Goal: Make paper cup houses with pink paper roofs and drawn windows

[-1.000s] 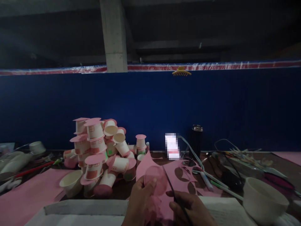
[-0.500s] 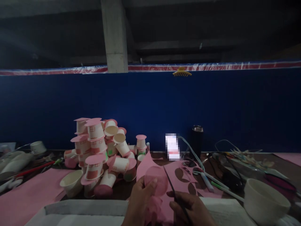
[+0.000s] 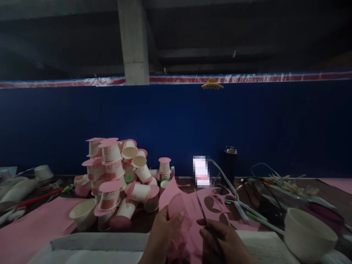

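We see our left hand (image 3: 165,234) with fingers closed on a pink paper piece (image 3: 178,211) low over the counter (image 3: 143,222), and our right hand (image 3: 222,244) gripping scissors (image 3: 203,212), blades touching the paper, beside the cup pile (image 3: 118,179)

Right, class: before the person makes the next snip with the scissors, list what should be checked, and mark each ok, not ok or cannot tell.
1. Left hand pinches the pink paper piece: ok.
2. Right hand grips the dark-bladed scissors: ok.
3. Blades point away from the left fingers: ok, they rise to the right of them.
4. Blades open on the paper edge: cannot tell, too dim.
5. Pile of pink-topped paper cups stands apart from the blades: ok.
6. White bowl lies close by the right hand: not ok.
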Demonstrator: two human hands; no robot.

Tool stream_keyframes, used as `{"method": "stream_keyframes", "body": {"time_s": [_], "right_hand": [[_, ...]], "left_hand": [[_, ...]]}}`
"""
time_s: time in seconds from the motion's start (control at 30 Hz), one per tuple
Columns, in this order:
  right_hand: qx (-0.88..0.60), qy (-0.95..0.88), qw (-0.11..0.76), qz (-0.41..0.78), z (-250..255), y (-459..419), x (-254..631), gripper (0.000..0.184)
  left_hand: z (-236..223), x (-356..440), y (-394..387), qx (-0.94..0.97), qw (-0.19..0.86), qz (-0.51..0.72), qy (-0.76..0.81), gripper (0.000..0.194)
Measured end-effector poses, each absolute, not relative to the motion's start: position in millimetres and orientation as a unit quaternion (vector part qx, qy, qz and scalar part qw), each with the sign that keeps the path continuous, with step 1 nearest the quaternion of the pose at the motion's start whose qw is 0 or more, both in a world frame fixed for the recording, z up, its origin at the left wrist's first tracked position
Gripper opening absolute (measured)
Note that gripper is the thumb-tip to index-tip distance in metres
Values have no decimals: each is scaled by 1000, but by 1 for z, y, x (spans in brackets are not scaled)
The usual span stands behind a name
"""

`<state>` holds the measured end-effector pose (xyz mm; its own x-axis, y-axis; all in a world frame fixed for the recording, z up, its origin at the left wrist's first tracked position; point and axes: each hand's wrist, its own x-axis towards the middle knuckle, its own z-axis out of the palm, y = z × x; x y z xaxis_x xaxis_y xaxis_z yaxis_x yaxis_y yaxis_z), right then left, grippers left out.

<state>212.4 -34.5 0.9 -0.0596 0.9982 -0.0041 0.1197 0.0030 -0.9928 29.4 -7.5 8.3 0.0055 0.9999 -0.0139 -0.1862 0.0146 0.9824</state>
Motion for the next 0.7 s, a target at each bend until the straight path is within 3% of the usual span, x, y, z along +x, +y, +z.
{"method": "stream_keyframes", "body": {"time_s": [0.33,0.7], "right_hand": [[-443,-544,436,564,6,-40,207,65],[-473,-579,431,504,10,-41,209,60]], "left_hand": [[17,27,-12,475,491,532,500,44],[12,26,-11,522,464,508,504,43]]}}
